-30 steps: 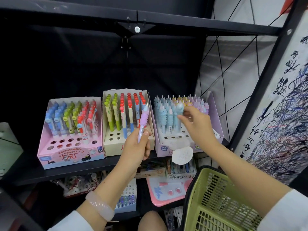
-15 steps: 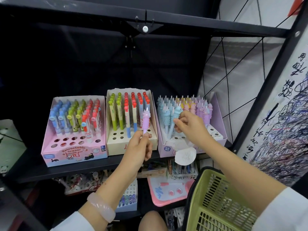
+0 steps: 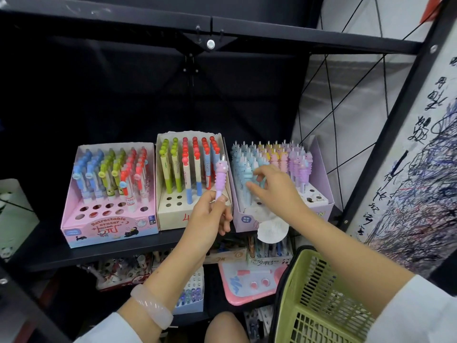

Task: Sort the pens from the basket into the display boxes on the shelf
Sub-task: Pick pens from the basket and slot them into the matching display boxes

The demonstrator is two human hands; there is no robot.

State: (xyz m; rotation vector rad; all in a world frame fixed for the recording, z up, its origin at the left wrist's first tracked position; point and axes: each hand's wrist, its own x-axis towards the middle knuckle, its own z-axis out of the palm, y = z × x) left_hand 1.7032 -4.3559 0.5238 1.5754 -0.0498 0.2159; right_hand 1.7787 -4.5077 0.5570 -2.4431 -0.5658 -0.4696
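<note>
In the head view, my left hand (image 3: 210, 216) pinches the purple pen (image 3: 220, 179) upright by its lower barrel before the cream box (image 3: 173, 214); my right hand (image 3: 274, 186) reaches, fingers loosely spread, among the blue pens (image 3: 243, 169) in the lilac box (image 3: 319, 169), holding nothing that I can see. I judge the pen light and rigid with a soft ribbed grip, so I hold the barrel, not the topper.

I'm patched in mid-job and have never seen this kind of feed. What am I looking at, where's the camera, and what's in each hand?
There is no machine: a person works with bare hands, and the single camera sits on their head, looking forward and down. On the black shelf stand three display boxes: a pink box of blue, green and red pens, a cream box of green and red ones, and a lilac box of animal-topped pens. The left hand pinches a purple pen upright. The right hand reaches among the blue pens in the lilac box; whether it grips one is unclear. A green basket sits at lower right.
</note>
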